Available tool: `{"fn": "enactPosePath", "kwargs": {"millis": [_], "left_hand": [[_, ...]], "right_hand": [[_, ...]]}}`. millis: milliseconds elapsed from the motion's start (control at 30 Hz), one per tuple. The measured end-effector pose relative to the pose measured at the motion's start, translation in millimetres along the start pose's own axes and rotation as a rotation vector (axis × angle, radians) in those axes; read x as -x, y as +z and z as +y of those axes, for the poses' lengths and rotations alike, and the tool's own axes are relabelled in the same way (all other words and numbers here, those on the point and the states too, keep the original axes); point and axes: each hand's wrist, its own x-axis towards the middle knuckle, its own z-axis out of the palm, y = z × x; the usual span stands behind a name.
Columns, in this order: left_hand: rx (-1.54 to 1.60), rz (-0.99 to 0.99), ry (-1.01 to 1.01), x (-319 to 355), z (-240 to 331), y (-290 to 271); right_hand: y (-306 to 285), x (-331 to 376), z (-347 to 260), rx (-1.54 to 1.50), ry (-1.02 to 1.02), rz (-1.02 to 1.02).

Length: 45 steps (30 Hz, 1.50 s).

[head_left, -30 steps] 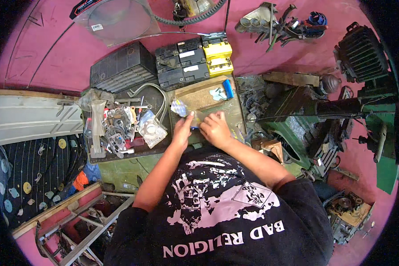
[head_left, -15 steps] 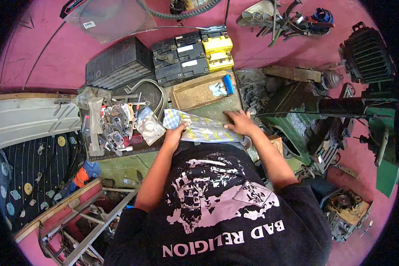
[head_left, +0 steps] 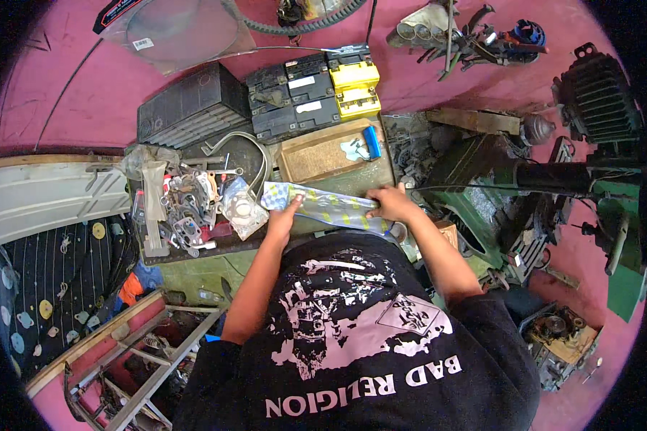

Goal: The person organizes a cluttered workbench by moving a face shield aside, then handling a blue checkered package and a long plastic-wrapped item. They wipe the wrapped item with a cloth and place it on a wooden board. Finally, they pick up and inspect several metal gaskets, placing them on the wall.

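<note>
A long clear plastic bag [head_left: 331, 208] with yellow print lies stretched sideways at the near edge of the bench, in front of my body. A blue-and-white patterned piece shows at its left end. My left hand [head_left: 286, 214] grips the bag near that end, thumb on top. At the other end my right hand [head_left: 394, 204] is closed on the bag's edge, its fingertips partly hidden. Just left of the bag lies a clear packet with a pale gasket [head_left: 246, 213]. Behind the bag sits a shallow wooden tray [head_left: 295, 174] with a blue-handled tool [head_left: 372, 142] on it.
Loose metal parts and tools [head_left: 190, 201] crowd the bench's left side, beside a curved metal strap [head_left: 264, 154]. Black and yellow batteries [head_left: 356, 82] and a dark ribbed box [head_left: 187, 108] stand behind. Green machinery [head_left: 474, 201] rises on the right.
My right hand has drawn its fingers in and closed on the bag's right end. The bag is pulled straighter and sits slightly lower between my hands.
</note>
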Motion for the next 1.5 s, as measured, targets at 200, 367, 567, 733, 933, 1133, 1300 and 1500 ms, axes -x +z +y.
{"fn": "enactPosePath", "kwargs": {"millis": [200, 367, 567, 733, 933, 1133, 1300, 1500], "left_hand": [[0.048, -0.014, 0.133, -14.6, -6.1, -7.9], [0.196, 0.033, 0.108, -13.0, 5.0, -9.1], [0.181, 0.044, 0.081, -11.4, 35.4, -9.1], [0.27, 0.054, 0.084, -39.9, 58.8, -5.3], [0.251, 0.218, 0.036, -84.6, 65.1, 4.7], [0.113, 0.286, -0.002, -92.4, 72.4, 15.7], [0.465, 0.23, -0.052, -105.5, 39.5, 14.5], [0.651, 0.276, -0.006, -95.2, 39.0, 18.0]], "right_hand": [[-14.9, -2.0, 23.8, -0.327, 0.049, -0.147], [-4.2, -1.5, 40.1, -0.842, 0.137, -0.043], [-13.2, -6.0, 12.7, -1.591, 0.282, 0.318], [-36.2, -53.5, 22.2, -1.342, 0.362, 0.43], [-67.4, -96.9, 10.7, -0.958, 0.397, 0.61], [-64.6, -117.2, 27.4, -0.698, 0.613, 0.657], [-60.2, -115.5, 27.0, -0.926, 0.454, 0.794], [-75.1, -115.9, 23.6, -0.664, 0.566, 0.653]]}}
